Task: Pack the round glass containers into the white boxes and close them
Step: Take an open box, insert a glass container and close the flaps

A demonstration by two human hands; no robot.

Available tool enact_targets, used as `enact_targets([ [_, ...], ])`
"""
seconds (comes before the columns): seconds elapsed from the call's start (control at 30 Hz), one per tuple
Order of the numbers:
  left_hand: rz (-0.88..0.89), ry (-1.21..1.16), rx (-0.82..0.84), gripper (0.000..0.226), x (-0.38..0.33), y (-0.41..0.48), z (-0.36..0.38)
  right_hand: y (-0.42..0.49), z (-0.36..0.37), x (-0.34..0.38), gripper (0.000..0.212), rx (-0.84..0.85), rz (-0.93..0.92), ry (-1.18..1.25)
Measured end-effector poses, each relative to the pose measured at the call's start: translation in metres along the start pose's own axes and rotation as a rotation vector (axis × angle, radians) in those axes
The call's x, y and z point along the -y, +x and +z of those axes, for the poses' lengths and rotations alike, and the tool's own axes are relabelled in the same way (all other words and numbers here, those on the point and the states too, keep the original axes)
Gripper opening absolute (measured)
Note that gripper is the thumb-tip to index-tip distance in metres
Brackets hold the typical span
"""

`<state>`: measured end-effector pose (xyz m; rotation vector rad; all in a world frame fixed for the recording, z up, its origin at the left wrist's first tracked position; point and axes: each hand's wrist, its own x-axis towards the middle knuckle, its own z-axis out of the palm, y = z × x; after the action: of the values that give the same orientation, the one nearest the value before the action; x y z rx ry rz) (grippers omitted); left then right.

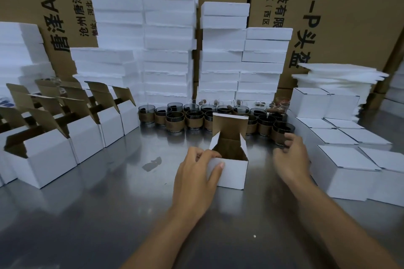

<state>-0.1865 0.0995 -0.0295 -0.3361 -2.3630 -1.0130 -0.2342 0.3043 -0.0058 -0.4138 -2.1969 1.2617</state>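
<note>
An open white box [234,171] with a brown inside stands in the middle of the metal table [109,214], its lid flap upright. My left hand [196,179] grips its near left corner, thumb on the front wall and fingers over the rim. My right hand [291,159] hovers to the right of the box, fingers loosely curled, just in front of the nearest round glass container [281,134]. Several glass containers [192,119] with brown paper sleeves stand in rows behind the box. Whether the right hand touches a glass I cannot tell.
Several open white boxes [83,137] line the left side. Closed white boxes [349,159] are stacked on the right. White foam blocks [168,50] and flat foam sheets [336,76] rise behind, before large brown cartons [349,17].
</note>
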Motion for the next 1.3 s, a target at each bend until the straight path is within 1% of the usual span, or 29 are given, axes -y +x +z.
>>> enact_targets([
  [0.07, 0.0, 0.005, -0.009, 0.027, 0.001, 0.0, 0.001, 0.022, -0.002, -0.004, 0.052, 0.024, 0.044, -0.148],
  [0.13, -0.006, 0.017, -0.015, 0.028, 0.003, 0.001, 0.002, 0.037, -0.001, -0.005, 0.058, 0.056, 0.035, -0.248],
  [0.23, -0.026, 0.03, -0.021, 0.027, 0.003, 0.003, 0.002, 0.05, 0.005, -0.008, 0.063, 0.102, 0.027, -0.325],
  [0.33, -0.033, 0.024, -0.038, 0.025, 0.002, 0.003, 0.001, 0.056, 0.011, -0.015, 0.065, 0.136, 0.06, -0.365],
  [0.43, -0.008, 0.017, -0.065, 0.023, 0.001, 0.004, 0.0, 0.061, 0.014, -0.017, 0.061, 0.135, 0.09, -0.404],
  [0.6, 0.0, 0.005, -0.09, 0.021, 0.001, 0.004, 0.001, 0.066, 0.015, -0.018, 0.044, 0.094, 0.085, -0.397],
  [0.77, 0.0, -0.011, -0.099, 0.016, 0.001, 0.005, -0.001, 0.061, 0.015, -0.022, 0.024, 0.039, 0.024, -0.306],
  [0.9, -0.009, -0.02, -0.092, 0.013, 0.002, 0.005, -0.001, 0.047, 0.009, -0.023, 0.035, 0.01, 0.003, -0.262],
  [1.0, -0.005, -0.032, -0.087, 0.013, 0.002, 0.004, -0.002, 0.029, 0.005, -0.023, 0.034, 0.007, -0.037, -0.204],
  [1.1, 0.002, -0.033, -0.065, 0.016, 0.003, 0.003, -0.004, 0.006, 0.002, -0.017, 0.035, -0.005, -0.061, -0.013],
  [1.23, 0.025, -0.038, -0.04, 0.022, 0.002, -0.001, -0.006, -0.023, -0.01, 0.008, 0.05, -0.03, -0.024, 0.283],
  [1.3, 0.04, -0.059, -0.036, 0.025, 0.0, -0.003, -0.008, -0.036, -0.018, 0.022, 0.053, -0.026, -0.007, 0.429],
])
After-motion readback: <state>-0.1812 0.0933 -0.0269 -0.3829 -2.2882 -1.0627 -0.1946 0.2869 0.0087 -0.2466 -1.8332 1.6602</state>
